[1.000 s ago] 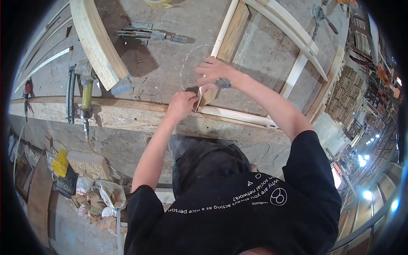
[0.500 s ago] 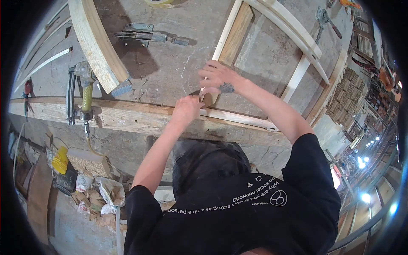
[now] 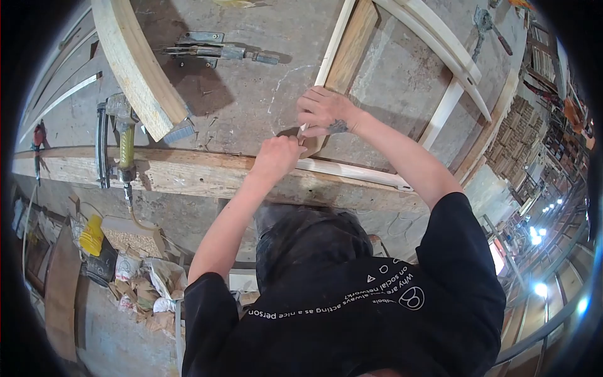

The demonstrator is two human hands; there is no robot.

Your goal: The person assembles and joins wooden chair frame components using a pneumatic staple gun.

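My left hand [image 3: 278, 155] is closed at the lower end of a narrow pale wooden strip [image 3: 335, 44], near the bench's front beam. Just above it, my right hand [image 3: 323, 113] has its fingers wrapped round the same strip. Beside the strip lies a wider, darker board [image 3: 353, 50], partly covered by my right hand. A pale lower rail [image 3: 352, 171] runs right from the corner where my hands are. Curved wooden pieces [image 3: 433, 39] and a slanting pale slat [image 3: 441, 113] make up the right of this frame. My fingers hide the joint at the corner.
A nail gun [image 3: 127, 141] with a hose rests at the left on the front beam [image 3: 188, 171]. Near it are a thick curved beam [image 3: 135, 69] and a metal clamp [image 3: 217, 52]. Another metal tool [image 3: 483, 25] lies far right. Paper bags [image 3: 141, 286] stand on the floor.
The view has shifted slightly. Both hands stay on the strip at the corner, with only a small shift of the fingers.
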